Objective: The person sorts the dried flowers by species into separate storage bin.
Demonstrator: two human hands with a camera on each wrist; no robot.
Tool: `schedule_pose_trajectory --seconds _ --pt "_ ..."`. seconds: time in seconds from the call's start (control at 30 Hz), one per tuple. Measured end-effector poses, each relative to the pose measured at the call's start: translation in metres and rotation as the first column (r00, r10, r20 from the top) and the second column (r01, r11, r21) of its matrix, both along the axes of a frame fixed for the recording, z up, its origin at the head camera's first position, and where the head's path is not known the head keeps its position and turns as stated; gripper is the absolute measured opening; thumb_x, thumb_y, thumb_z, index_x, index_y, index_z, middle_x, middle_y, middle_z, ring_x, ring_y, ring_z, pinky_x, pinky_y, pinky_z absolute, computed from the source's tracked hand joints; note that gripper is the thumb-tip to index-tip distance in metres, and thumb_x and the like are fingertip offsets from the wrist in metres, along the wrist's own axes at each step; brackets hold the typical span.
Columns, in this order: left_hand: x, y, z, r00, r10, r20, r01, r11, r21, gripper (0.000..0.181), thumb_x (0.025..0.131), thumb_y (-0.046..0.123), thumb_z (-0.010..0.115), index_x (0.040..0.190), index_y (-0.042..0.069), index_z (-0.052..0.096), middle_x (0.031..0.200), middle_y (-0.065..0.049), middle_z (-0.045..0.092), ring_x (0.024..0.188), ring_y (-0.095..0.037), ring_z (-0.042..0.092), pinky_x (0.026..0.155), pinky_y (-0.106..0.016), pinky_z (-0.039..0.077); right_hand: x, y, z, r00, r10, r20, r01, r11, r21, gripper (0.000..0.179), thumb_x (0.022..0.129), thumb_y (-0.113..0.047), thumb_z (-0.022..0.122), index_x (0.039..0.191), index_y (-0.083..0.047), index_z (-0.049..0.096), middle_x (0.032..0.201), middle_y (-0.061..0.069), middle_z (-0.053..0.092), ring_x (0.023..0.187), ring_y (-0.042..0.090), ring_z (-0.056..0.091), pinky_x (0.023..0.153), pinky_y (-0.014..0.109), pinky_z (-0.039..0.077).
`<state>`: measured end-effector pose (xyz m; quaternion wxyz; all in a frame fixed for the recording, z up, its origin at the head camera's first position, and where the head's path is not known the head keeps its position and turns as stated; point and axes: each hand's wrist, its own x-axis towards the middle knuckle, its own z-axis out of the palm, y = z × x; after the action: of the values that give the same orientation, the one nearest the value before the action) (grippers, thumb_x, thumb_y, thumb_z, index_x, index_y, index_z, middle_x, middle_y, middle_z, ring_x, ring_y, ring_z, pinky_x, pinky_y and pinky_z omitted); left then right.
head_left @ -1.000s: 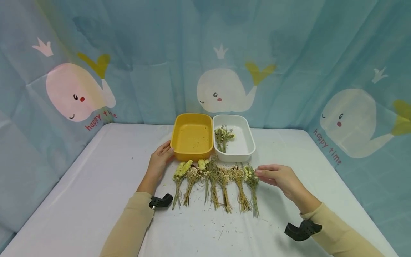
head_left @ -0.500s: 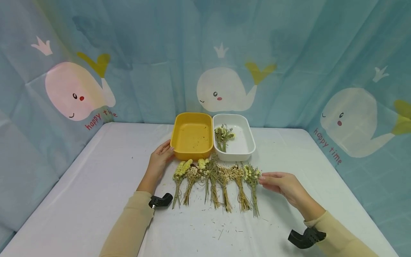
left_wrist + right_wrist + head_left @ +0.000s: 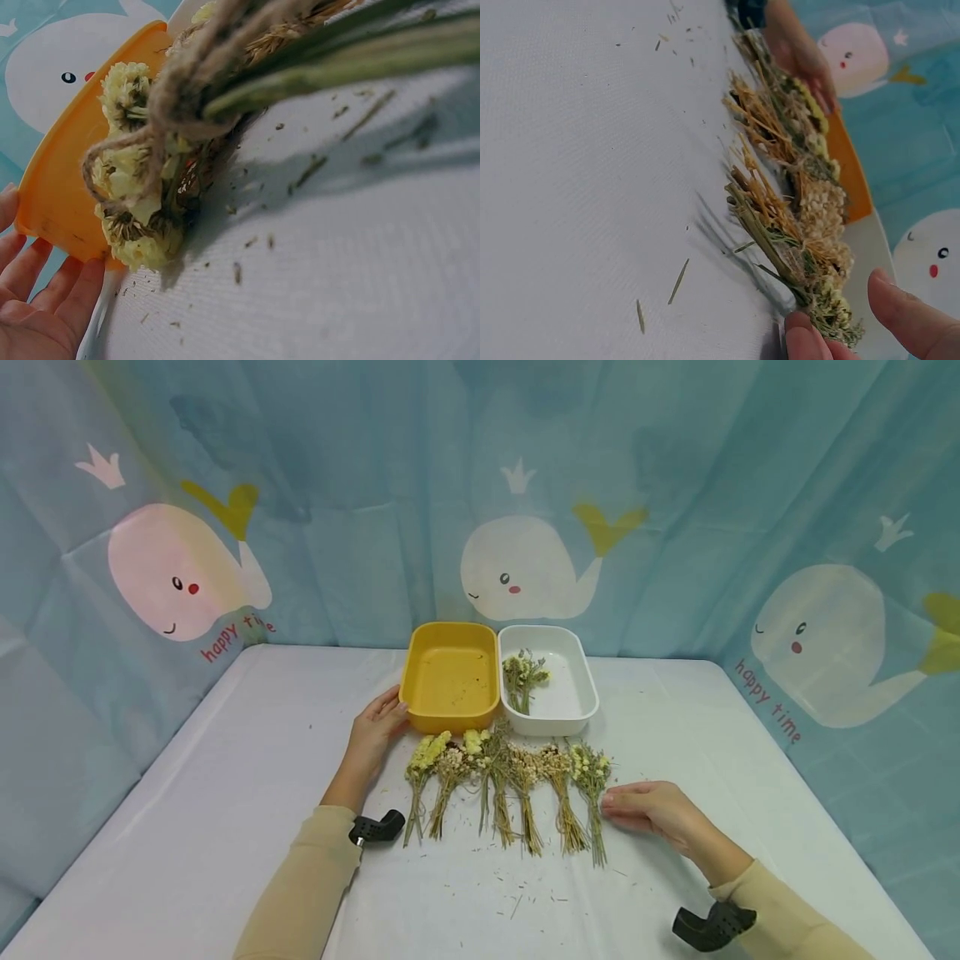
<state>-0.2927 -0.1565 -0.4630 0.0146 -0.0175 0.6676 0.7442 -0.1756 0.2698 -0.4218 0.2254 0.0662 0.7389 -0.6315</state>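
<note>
My left hand [image 3: 375, 727] rests against the near left corner of the yellow tray [image 3: 452, 725]; its fairly straight fingers [image 3: 79, 300] touch the tray's outer wall. My right hand [image 3: 656, 810] is low beside the stems of the rightmost bunch of dried flowers [image 3: 591, 768], which has pale yellow heads and green stems. In the right wrist view my thumb [image 3: 911, 315] stands apart from the fingers, with this bunch's flower heads showing between them. Several more tied bunches [image 3: 525, 768] lie in a row to its left, heads toward the trays.
A white tray [image 3: 587, 685] stands right beside the yellow one, with a dried flower bunch [image 3: 522, 678] in its left side. Stem bits [image 3: 516, 907] are scattered over the white tablecloth [image 3: 225, 793]. A blue whale-print curtain [image 3: 337, 527] encloses the back and sides.
My right hand has drawn back from the rightmost bunch's flower heads and come down nearer, beside its stems. The left hand has stayed at the yellow tray.
</note>
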Motion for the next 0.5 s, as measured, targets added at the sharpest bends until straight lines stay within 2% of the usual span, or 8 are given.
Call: schedule_pose_trajectory --seconds 0.33,0.5 --pt "0.0 0.0 -0.001 1.0 0.014 -0.01 -0.014 1.0 -0.023 0.065 0.098 0.033 0.063 0.155 0.018 0.037 0.16 -0.006 0.039 0.143 -0.022 0.045 0.113 -0.035 0.046 -0.007 -0.004 -0.005 0.998 0.03 0.059 -0.03 1.0 -0.005 0.047 0.092 -0.018 0.072 0.125 0.013 0.061 0.1 0.004 0.076 0.092 0.013 0.074 0.088 0.031 0.062" --pt "0.001 0.001 0.0 1.0 0.015 -0.003 -0.015 1.0 -0.024 0.061 0.1 0.028 0.06 0.155 0.017 0.036 0.16 -0.007 0.039 0.143 -0.022 0.044 0.115 -0.039 0.044 -0.01 -0.006 -0.005 0.995 0.062 0.079 -0.06 0.998 -0.027 0.041 0.093 -0.017 0.071 0.122 0.01 0.064 0.096 0.004 0.077 0.088 0.012 0.074 0.084 0.028 0.062"
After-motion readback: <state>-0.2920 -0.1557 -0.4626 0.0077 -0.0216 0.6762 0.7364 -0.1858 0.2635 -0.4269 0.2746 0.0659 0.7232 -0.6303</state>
